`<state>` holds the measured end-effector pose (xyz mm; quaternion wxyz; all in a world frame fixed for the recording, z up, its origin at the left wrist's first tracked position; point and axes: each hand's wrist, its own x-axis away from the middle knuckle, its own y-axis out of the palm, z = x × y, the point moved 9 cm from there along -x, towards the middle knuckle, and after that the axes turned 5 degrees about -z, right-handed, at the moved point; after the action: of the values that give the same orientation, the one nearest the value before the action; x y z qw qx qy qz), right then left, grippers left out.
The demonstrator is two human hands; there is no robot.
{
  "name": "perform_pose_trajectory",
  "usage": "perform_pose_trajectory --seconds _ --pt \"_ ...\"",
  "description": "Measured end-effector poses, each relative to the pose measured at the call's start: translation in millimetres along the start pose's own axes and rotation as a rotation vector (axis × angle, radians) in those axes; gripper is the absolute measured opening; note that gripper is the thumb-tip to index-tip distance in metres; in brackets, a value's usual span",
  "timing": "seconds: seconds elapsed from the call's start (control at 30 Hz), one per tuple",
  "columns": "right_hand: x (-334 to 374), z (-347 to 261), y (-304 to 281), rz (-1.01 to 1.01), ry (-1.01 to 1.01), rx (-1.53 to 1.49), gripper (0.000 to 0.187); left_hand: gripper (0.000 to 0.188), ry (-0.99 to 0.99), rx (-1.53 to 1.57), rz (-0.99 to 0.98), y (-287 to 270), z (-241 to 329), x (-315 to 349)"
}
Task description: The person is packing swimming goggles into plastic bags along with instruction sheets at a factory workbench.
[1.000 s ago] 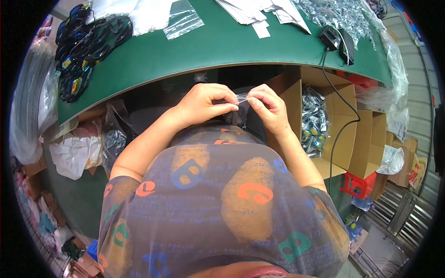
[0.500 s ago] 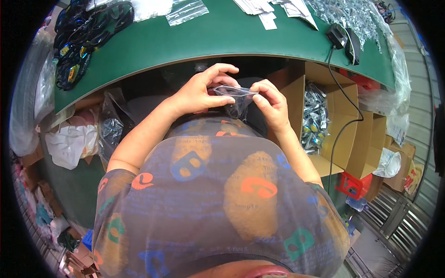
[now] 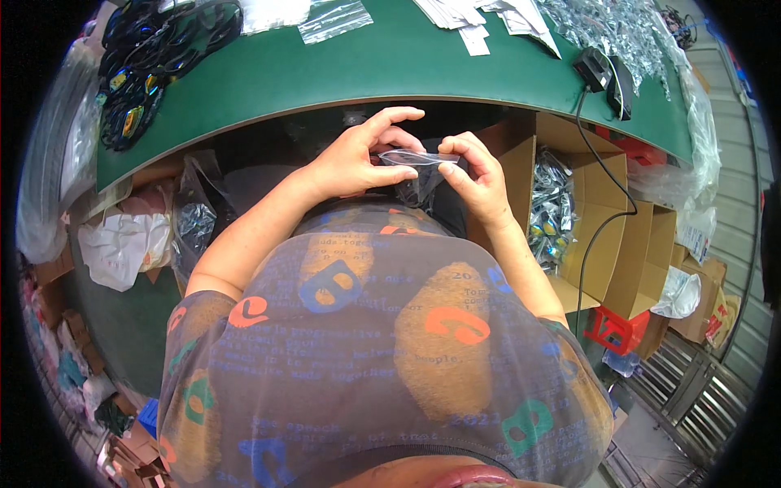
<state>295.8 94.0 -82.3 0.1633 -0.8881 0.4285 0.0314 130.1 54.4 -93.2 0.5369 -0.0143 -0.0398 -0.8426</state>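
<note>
Green table [image 3: 325,77] spans the far side, its edge curving past my hands; stock sits back on it, which I'd say leaves the near edge free for reaching. Open carton [image 3: 602,195] is tucked at my right below table level, mouth toward me, shiny packets inside; probably set there for easy reach. Tangle of black goggle-like straps [image 3: 138,81] is far left, silvery clear heap [image 3: 606,41] far right; looks like sorting by kind. Left hand [image 3: 354,159]: thumb under, fingers above, moderately spread, pinching one end of the bag, index raised off it. Right hand [image 3: 480,179]: narrow thumb-and-finger pinch on the other end, likely to tension the rim. Clear bag [image 3: 420,183] hangs between them above my lap, mouth parted; contents, can't tell.
</note>
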Motion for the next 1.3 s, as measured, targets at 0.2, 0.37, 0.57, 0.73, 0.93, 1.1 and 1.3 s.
perform_pose_trajectory --seconds 0.2,0.37,0.57,0.73,0.93,1.1,1.3 --pt "1.1 0.9 6.2 -0.018 0.033 0.040 0.013 0.078 -0.039 0.020 -0.009 4.3 4.7 0.8" --pt "-2.6 -0.5 6.9 -0.047 -0.017 0.047 0.012 0.078 -0.027 0.012 0.000 2.0 3.0 1.1" --pt "-11.4 -14.0 13.0 -0.047 -0.043 0.092 0.011 0.077 0.015 0.006 0.004 2.0 3.7 3.4" --pt "-13.6 -12.6 15.4 -0.058 -0.085 0.064 0.004 0.071 0.122 -0.202 0.024 -12.6 14.4 -3.7" --pt "-11.7 -4.0 18.7 -0.092 -0.062 -0.023 0.005 0.069 0.864 -1.003 0.492 -44.2 211.1 -122.4" --pt "-5.5 -1.9 17.4 -0.075 -0.039 -0.088 0.005 0.116 0.371 -1.295 0.279 -42.2 152.8 -324.8" --pt "0.8 7.2 -0.3 0.000 -0.022 -0.157 0.008 0.093 0.478 -1.292 0.015 36.4 119.0 -430.6"
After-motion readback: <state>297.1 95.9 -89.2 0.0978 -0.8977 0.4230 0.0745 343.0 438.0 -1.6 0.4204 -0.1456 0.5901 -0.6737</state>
